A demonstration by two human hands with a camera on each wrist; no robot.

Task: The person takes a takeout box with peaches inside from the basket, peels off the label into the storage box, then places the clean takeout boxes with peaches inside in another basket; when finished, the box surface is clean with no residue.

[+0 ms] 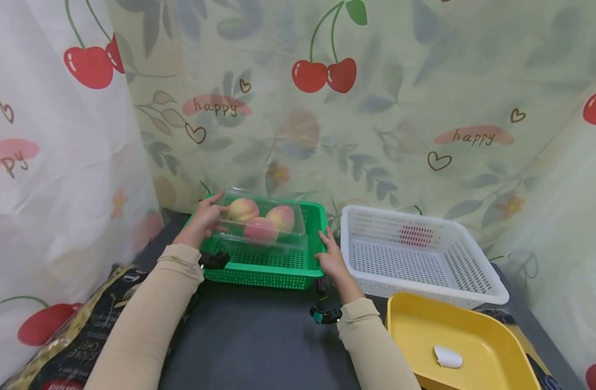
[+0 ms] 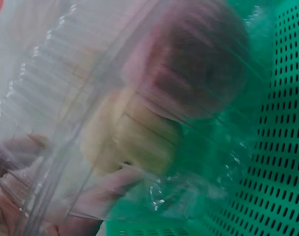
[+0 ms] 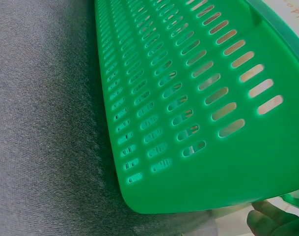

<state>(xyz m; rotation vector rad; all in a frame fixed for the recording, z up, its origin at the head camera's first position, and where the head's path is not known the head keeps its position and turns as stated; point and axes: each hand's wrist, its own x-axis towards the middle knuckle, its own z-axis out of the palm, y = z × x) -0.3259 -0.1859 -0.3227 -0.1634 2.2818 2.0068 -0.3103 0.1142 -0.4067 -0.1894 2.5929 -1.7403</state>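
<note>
A clear plastic box (image 1: pixel 298 222) with three pink-and-yellow peaches (image 1: pixel 261 231) in it is over the green basket (image 1: pixel 263 275), tilted. My left hand (image 1: pixel 206 218) grips the box at its left end. The left wrist view shows fingers (image 2: pixel 110 189) through the clear plastic, and the peaches look blurred there. At the basket's right side my right hand (image 1: pixel 334 261) holds the rim. In the right wrist view its fingertips (image 3: pixel 269 216) show beside the rim, at the lower right corner.
A white basket (image 1: pixel 424 292) stands right of the green one. In front of it is a yellow tray (image 1: pixel 465 319) with a small white piece (image 1: pixel 447 357) inside. A black-and-yellow printed bag (image 1: pixel 90 338) lies at the left. A patterned curtain (image 1: pixel 278 135) hangs behind.
</note>
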